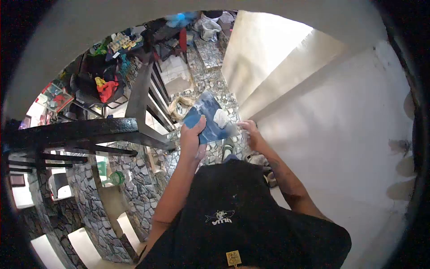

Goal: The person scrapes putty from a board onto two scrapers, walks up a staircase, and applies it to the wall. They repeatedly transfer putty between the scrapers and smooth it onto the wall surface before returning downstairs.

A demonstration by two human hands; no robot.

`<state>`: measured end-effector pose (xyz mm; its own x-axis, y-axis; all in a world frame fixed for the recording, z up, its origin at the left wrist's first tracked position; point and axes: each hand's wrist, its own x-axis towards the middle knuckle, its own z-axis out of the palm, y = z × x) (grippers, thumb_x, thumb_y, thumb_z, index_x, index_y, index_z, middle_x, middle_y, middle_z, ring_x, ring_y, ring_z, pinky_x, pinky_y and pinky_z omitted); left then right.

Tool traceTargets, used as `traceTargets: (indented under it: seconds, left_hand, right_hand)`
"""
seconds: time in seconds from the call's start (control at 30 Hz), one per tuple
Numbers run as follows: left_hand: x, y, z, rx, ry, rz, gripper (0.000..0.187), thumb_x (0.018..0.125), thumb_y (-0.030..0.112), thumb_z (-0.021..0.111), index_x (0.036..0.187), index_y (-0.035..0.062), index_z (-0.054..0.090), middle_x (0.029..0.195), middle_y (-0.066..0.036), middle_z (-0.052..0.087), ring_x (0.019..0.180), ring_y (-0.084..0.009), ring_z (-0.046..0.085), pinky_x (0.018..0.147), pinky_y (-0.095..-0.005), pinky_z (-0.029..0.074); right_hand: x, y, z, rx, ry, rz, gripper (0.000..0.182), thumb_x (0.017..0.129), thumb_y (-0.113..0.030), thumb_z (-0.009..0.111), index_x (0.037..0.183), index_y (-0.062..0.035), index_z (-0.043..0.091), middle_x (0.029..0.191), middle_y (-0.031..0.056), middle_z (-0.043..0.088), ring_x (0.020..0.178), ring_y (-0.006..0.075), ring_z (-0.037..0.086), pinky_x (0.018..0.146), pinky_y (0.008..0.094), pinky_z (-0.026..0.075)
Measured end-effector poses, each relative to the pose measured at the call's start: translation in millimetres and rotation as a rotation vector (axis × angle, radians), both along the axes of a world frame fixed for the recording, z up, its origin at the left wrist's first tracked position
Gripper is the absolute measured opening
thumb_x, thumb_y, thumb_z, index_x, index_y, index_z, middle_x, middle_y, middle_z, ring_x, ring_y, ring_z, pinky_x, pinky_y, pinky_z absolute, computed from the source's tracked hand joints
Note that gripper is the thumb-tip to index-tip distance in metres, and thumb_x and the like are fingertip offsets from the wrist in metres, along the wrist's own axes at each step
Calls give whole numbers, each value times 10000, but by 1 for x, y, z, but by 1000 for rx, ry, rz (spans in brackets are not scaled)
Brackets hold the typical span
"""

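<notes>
In the middle of the head view, my left hand [193,138] grips a blue board [207,107] by its left side, with the thumb on top. A lump of white material [221,118] rests on the board, and white smears mark its surface. My right hand [250,133] is at the board's right edge, with its fingers partly bent. Whether those fingers touch the board or hold anything small cannot be made out.
A dark railing [103,131] runs along the left, with stone-patterned steps [96,201] below it. At the right is a pale wall [340,116]. Beyond the board lie a beige bag [180,107] and a chair with red cloth [106,89].
</notes>
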<state>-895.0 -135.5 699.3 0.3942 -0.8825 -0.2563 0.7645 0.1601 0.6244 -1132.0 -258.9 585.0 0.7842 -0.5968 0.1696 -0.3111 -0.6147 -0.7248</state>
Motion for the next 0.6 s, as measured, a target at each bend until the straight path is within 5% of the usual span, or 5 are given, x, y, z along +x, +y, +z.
traceTargets:
  seconds: [0.13, 0.23, 0.47, 0.6]
  left_hand:
    - [18, -7, -30, 54, -116, 126, 275, 894, 84, 501, 1132, -51, 467, 1013, -116, 594, 886, -233, 614, 794, -380, 526]
    - [12, -15, -42, 141, -185, 212, 208, 885, 145, 557, 1026, -7, 542, 888, -37, 577, 738, -112, 548, 664, -270, 471]
    - [-6, -19, -26, 322, -592, 311, 200, 876, 187, 577, 918, -8, 585, 815, -18, 567, 688, -90, 491, 632, -258, 424]
    - [0, -25, -41, 369, -668, 301, 196, 874, 171, 578, 928, -18, 580, 812, -14, 568, 690, -88, 486, 616, -245, 409]
  right_hand:
    - [33, 6, 99, 41, -137, -107, 605, 661, 112, 520, 1236, -66, 459, 1190, 144, 446, 1137, 305, 437, 970, 358, 351]
    - [69, 25, 162, 19, -117, 1, 623, 638, 139, 510, 1221, -80, 477, 1169, 141, 465, 1112, 310, 461, 946, 345, 375]
    - [84, 52, 133, -168, 207, 123, 627, 677, 136, 478, 1233, -154, 481, 1119, 184, 496, 1002, 359, 531, 850, 389, 456]
    - [58, 38, 141, 89, 293, 374, 600, 672, 150, 479, 1211, -114, 503, 1120, 185, 520, 1041, 329, 529, 903, 363, 426]
